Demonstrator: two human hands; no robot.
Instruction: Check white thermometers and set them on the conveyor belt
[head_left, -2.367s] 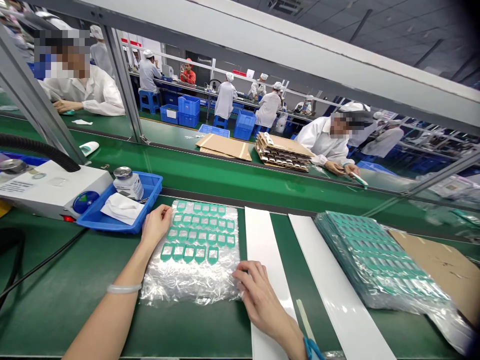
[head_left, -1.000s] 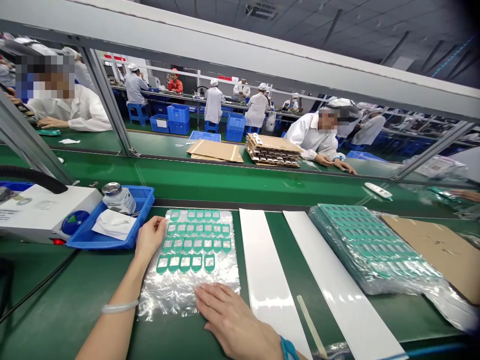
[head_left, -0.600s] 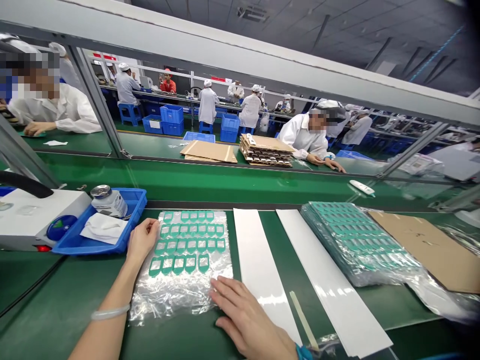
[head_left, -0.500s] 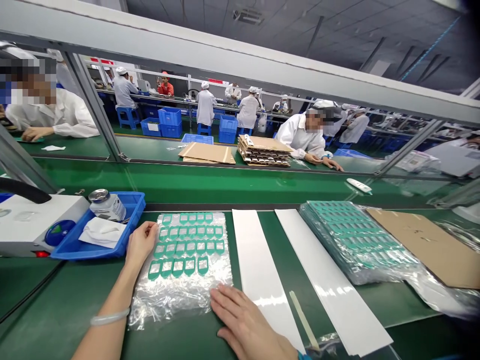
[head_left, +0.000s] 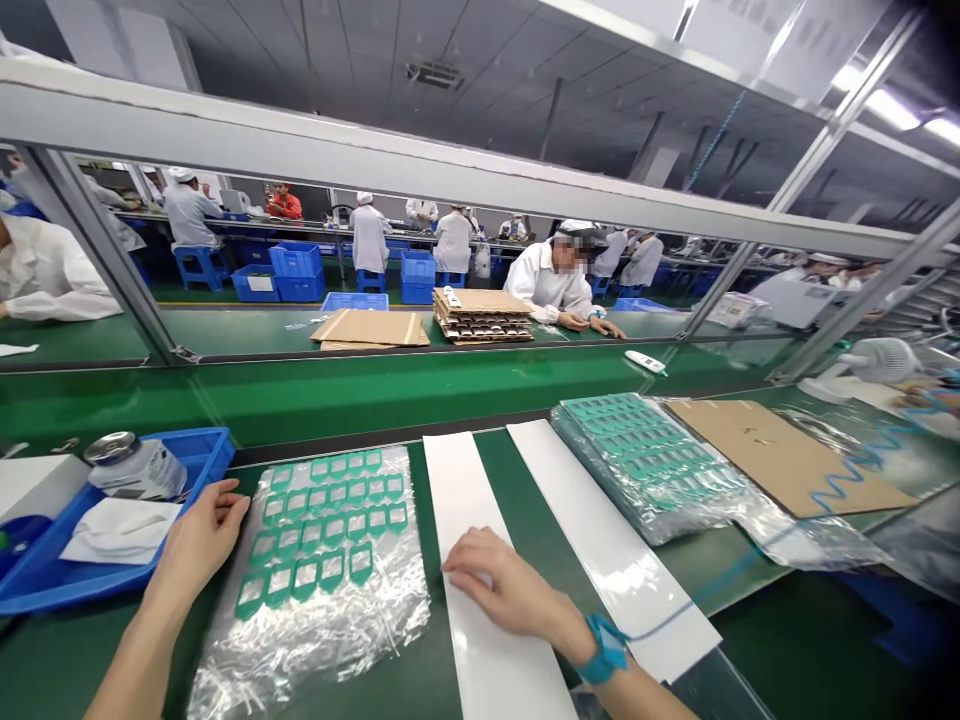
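Left hand [head_left: 196, 540] lies open, flat on the left edge of the crinkled clear plastic sheet of green frame stickers [head_left: 319, 570], pinning it to the green worktop [head_left: 787, 640]; right hand [head_left: 499, 585] rests fingers-down on the near white paper strip [head_left: 480, 560], grip empty, steadying it

A blue tray [head_left: 202, 455] with a bottle [head_left: 135, 466], cardboard sheet [head_left: 780, 455], and stacked cartons [head_left: 482, 316] beyond
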